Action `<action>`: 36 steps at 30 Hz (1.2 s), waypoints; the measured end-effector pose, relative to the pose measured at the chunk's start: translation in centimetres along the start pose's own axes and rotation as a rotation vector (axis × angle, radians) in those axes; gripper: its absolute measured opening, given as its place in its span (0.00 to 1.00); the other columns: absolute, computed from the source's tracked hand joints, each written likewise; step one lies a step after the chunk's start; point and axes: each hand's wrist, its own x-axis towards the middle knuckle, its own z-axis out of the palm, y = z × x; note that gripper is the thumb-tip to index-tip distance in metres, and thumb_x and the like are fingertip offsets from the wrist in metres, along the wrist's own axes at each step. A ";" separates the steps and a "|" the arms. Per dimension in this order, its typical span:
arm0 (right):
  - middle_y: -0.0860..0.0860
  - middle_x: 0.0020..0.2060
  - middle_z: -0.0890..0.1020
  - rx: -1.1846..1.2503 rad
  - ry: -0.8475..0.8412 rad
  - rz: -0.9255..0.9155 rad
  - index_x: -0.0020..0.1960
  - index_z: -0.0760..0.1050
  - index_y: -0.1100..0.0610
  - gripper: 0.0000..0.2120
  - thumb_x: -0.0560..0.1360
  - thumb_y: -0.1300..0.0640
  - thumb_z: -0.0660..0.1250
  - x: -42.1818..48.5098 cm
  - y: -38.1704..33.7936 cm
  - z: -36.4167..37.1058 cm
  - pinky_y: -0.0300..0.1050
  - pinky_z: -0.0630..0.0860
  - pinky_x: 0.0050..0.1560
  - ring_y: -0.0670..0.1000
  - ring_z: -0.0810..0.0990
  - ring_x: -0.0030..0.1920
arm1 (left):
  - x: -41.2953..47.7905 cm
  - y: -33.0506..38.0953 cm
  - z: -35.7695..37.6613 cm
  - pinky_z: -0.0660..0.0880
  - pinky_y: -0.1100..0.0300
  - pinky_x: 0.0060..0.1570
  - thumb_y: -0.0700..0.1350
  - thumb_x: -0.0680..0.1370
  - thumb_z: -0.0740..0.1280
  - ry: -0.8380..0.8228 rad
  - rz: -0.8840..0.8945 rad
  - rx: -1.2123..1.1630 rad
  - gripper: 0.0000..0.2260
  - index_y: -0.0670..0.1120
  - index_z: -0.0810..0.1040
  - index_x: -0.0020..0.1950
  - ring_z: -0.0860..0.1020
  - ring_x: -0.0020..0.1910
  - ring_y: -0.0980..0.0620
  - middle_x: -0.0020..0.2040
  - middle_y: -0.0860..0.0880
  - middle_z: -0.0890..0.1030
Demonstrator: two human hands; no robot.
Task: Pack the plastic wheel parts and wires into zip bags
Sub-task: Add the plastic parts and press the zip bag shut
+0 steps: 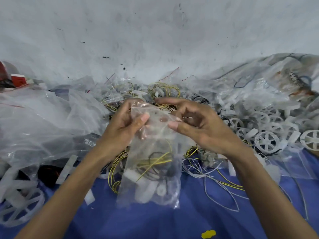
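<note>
Head view | left hand [124, 125] and right hand [203, 125] pinch zip bag [148, 192] mouth, centre frame | advice: press seal evenly, wires [155, 161] tucked inside

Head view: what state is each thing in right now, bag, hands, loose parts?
zip bag: holds wires and white parts; seal cannot be told.
left hand: pinches the bag's top.
right hand: pinches the bag's top.
plastic wheels: loose in a heap, unpacked.
loose wires: tangled on the blue cloth, unpacked.
</note>
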 end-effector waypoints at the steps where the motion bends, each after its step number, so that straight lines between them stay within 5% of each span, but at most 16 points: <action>1: 0.49 0.63 0.76 -0.035 -0.004 0.048 0.39 0.70 0.63 0.08 0.74 0.62 0.67 0.1 0.4 -0.5 0.45 0.78 0.53 0.47 0.76 0.62 | 0.2 0.1 -0.3 0.73 0.66 0.30 0.45 0.74 0.64 -0.020 0.000 0.051 0.08 0.53 0.71 0.52 0.76 0.30 0.58 0.34 0.52 0.80; 3: 0.47 0.58 0.80 -0.077 0.006 0.167 0.40 0.74 0.60 0.07 0.72 0.57 0.68 -0.1 1.0 -2.0 0.42 0.77 0.54 0.45 0.79 0.57 | 0.6 0.3 -1.0 0.74 0.66 0.32 0.46 0.72 0.66 -0.113 -0.025 0.185 0.07 0.53 0.71 0.49 0.77 0.31 0.58 0.36 0.55 0.80; 8: 0.46 0.49 0.84 -0.016 0.476 0.222 0.45 0.78 0.55 0.06 0.72 0.54 0.66 -2.1 2.2 -8.3 0.40 0.78 0.50 0.47 0.83 0.48 | 1.7 1.7 -3.9 0.73 0.67 0.39 0.53 0.70 0.69 -0.250 -0.068 0.553 0.03 0.58 0.77 0.41 0.80 0.40 0.61 0.41 0.60 0.81; 10: 0.43 0.47 0.84 -0.114 0.518 0.356 0.45 0.79 0.52 0.04 0.73 0.53 0.67 -3.5 4.0 -10.0 0.42 0.77 0.49 0.44 0.82 0.48 | 1.9 2.4 -5.1 0.72 0.62 0.41 0.58 0.70 0.67 -0.360 -0.144 0.712 0.06 0.59 0.79 0.43 0.80 0.43 0.61 0.42 0.58 0.82; 15: 0.48 0.44 0.83 -0.424 0.226 0.735 0.48 0.79 0.54 0.09 0.73 0.49 0.68 -5.4 11.0 -10.2 0.41 0.73 0.45 0.46 0.81 0.46 | 1.5 3.4 -6.6 0.76 0.51 0.45 0.81 0.58 0.56 -0.428 -0.434 0.844 0.34 0.57 0.84 0.40 0.82 0.39 0.52 0.37 0.50 0.84; 19: 0.56 0.54 0.79 -0.648 0.100 0.875 0.50 0.77 0.54 0.09 0.74 0.50 0.69 -5.6 15.6 -9.1 0.45 0.70 0.48 0.53 0.76 0.52 | 1.6 3.5 -5.5 0.67 0.63 0.36 0.76 0.68 0.49 -0.172 -0.300 0.844 0.32 0.57 0.84 0.33 0.77 0.32 0.69 0.26 0.63 0.78; 23: 0.58 0.58 0.77 -0.800 0.133 0.885 0.57 0.76 0.59 0.16 0.72 0.52 0.70 -5.6 16.9 -8.2 0.43 0.65 0.49 0.57 0.73 0.58 | 1.9 3.1 -5.0 0.66 0.62 0.32 0.65 0.73 0.57 -0.028 -0.209 1.043 0.20 0.59 0.80 0.29 0.76 0.27 0.58 0.24 0.53 0.79; 26: 0.52 0.45 0.78 -0.776 0.071 0.837 0.45 0.80 0.56 0.10 0.67 0.53 0.75 -5.1 15.5 -8.1 0.41 0.67 0.41 0.55 0.76 0.51 | 2.0 2.9 -5.3 0.72 0.59 0.35 0.55 0.72 0.67 -0.054 -0.219 1.070 0.13 0.62 0.79 0.28 0.78 0.30 0.53 0.28 0.51 0.81; 29: 0.47 0.35 0.80 -0.645 -0.036 0.888 0.38 0.80 0.54 0.09 0.63 0.52 0.78 -4.7 14.1 -8.2 0.39 0.70 0.35 0.50 0.78 0.41 | 1.6 3.4 -5.2 0.66 0.63 0.30 0.60 0.71 0.66 -0.171 -0.340 0.968 0.13 0.60 0.82 0.28 0.74 0.25 0.61 0.23 0.57 0.77; 33: 0.47 0.44 0.76 -0.744 -0.405 1.113 0.47 0.74 0.53 0.22 0.60 0.47 0.79 -4.5 14.5 -6.2 0.43 0.73 0.46 0.51 0.76 0.49 | 1.6 2.9 -5.3 0.62 0.62 0.30 0.68 0.70 0.55 -0.307 -0.544 1.055 0.27 0.53 0.81 0.24 0.68 0.20 0.58 0.16 0.52 0.64; 36: 0.50 0.44 0.79 -0.783 -0.414 1.133 0.47 0.76 0.57 0.25 0.58 0.47 0.80 -4.5 15.1 -5.0 0.45 0.75 0.46 0.52 0.77 0.47 | 2.4 1.5 -4.8 0.63 0.59 0.31 0.61 0.76 0.60 -0.243 -0.503 1.127 0.28 0.42 0.73 0.23 0.67 0.25 0.52 0.19 0.51 0.64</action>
